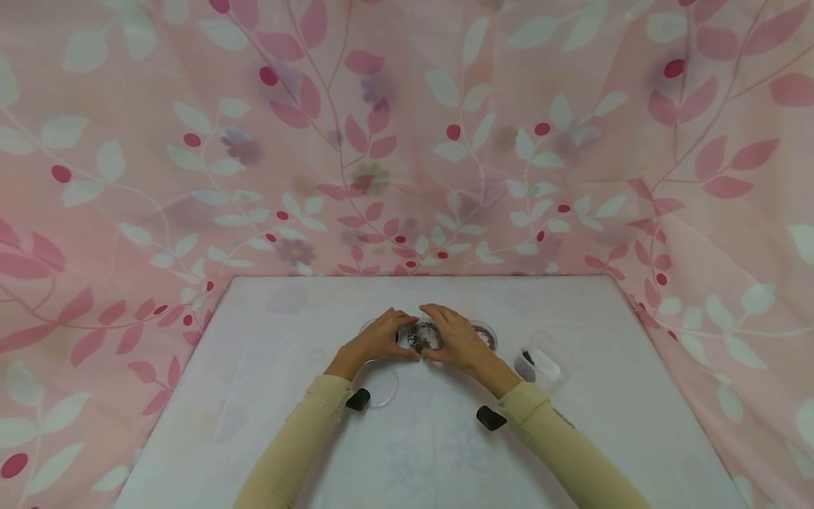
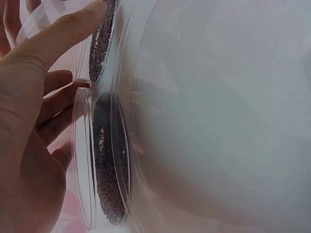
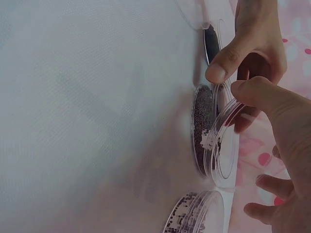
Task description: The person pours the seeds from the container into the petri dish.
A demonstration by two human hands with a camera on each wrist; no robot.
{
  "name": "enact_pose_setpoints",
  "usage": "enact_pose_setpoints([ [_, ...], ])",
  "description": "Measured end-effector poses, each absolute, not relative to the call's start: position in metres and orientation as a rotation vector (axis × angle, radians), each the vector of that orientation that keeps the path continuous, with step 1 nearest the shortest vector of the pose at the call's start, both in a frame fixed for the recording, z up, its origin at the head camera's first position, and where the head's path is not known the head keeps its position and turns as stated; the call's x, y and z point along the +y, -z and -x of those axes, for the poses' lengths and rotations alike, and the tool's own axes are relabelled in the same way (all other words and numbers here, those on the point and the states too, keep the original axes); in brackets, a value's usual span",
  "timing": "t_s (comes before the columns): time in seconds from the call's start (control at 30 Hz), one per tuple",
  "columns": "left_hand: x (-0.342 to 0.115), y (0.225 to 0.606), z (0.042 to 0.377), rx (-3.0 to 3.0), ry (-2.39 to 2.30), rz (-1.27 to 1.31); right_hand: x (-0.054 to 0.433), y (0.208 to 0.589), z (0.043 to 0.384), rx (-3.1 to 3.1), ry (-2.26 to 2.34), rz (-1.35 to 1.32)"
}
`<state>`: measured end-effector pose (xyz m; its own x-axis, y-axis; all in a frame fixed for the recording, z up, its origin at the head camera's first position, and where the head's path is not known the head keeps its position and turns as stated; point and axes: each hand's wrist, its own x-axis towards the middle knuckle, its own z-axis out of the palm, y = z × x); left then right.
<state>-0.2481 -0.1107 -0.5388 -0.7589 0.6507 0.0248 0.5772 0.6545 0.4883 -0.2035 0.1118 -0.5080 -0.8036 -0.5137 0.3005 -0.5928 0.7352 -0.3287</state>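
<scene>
A round clear petri dish (image 3: 200,141) of dark granules with pale patches stands between my hands. My left hand (image 1: 378,337) holds it by the rim, thumb on the near side and fingers on the far side. My right hand (image 1: 456,345) spans a clear lid (image 3: 217,150), thumb at its near edge, the lid tilted against the dish top. Beside my left hand is another dish (image 2: 109,170) of dark granules, partly hidden by that hand in the head view. A third dish (image 1: 488,335), with sparser granules, sits just right of my right hand.
A loose clear lid (image 1: 384,387) lies on the white-covered table (image 1: 280,311), nearer than my left hand. To the right stands a small translucent tub (image 1: 540,366) with dark material inside. Pink leaf-patterned cloth (image 1: 407,141) hangs behind the table and along its sides.
</scene>
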Motion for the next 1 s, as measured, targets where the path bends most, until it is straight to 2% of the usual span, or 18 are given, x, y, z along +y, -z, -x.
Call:
enact_pose_setpoints([
  [1.0,-0.119,0.543,0.253,2.773,-0.704,-1.079,0.101,0.511,0.211,-2.858,-0.466,-0.92],
])
